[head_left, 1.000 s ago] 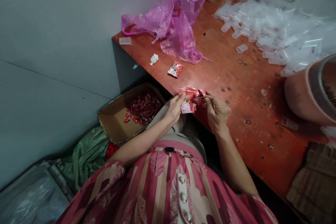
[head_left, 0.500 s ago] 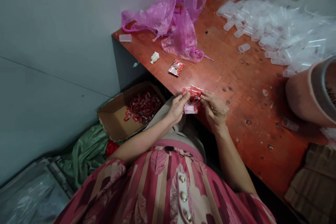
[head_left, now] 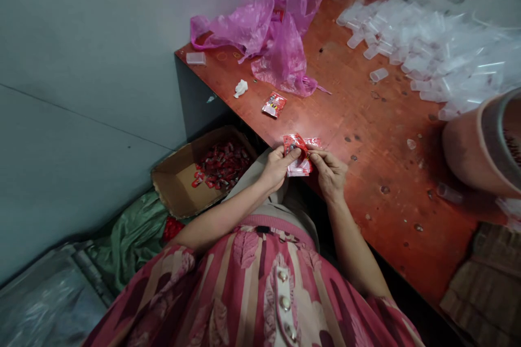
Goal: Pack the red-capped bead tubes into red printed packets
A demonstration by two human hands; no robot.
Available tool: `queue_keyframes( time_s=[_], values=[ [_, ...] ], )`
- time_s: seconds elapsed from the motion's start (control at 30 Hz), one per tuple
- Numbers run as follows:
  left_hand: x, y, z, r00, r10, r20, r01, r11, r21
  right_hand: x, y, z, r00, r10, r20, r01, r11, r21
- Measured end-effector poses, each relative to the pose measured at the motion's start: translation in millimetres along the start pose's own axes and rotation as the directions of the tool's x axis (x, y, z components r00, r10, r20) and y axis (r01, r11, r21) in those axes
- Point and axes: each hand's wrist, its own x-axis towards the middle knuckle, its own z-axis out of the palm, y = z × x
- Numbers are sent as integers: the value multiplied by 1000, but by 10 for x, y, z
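Small red printed packets [head_left: 291, 142] are held between my hands above the front edge of the table. My left hand [head_left: 280, 167] is closed on them, its thumb pressed on top. From the other side, my right hand [head_left: 330, 171] pinches the right side of a packet, which curls up near the fingers. How many packets are in the hands, I cannot tell. Another red packet [head_left: 274, 104] lies flat on the table just beyond. Down to the left, a cardboard box [head_left: 176, 188] holds a heap of small red packets [head_left: 223, 166].
On the reddish table [head_left: 391, 135] lie a crumpled pink plastic bag [head_left: 280, 51], a white crumpled scrap [head_left: 241, 88] and a big pile of clear plastic cups [head_left: 439, 54]. A pink bucket [head_left: 468, 143] stands at right. Green cloth [head_left: 132, 236] lies below the box.
My right hand has shifted slightly left and closed into a tighter pinch. The packets between my hands have turned, and one now curls upward. The left hand has hardly moved.
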Motion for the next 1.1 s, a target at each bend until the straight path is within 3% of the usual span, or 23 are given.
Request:
queue_keyframes(
  time_s=[0.13,0.23,0.33,0.4,0.53,0.6,0.73,0.83,0.97,1.1],
  values=[
    [9,-17,-24,1000,22,-6,-22,1000,4,13,-19,-17,998,-58,-16,57,997,-52],
    [8,-13,-32,999,37,3,-37,999,-18,24,-55,-34,966,-258,-2,252,945,-208],
    [1,-5,-29,999,37,36,-36,999,-19,26,-92,-33,916,-387,105,398,846,-355],
    [0,-3,-31,999,41,34,-41,999,0,34,-92,-50,918,-370,144,397,839,-373],
    [20,3,-70,999,36,-28,-34,998,48,114,18,-192,960,-281,10,259,872,-416],
    [37,10,-104,996,39,-82,-35,998,57,175,113,-276,966,-254,38,232,800,-553],
    [59,19,-159,983,80,-165,-73,996,43,240,281,-312,948,-224,226,316,587,-745],
    [56,20,-167,983,76,-170,-71,997,34,215,343,-242,942,-248,226,326,515,-793],
    [52,18,-161,980,77,-181,-72,997,32,161,380,-196,949,-265,173,295,546,-784],
    [57,30,-167,982,84,-170,-79,996,35,135,334,-249,961,-268,73,251,724,-643]
  ],
)
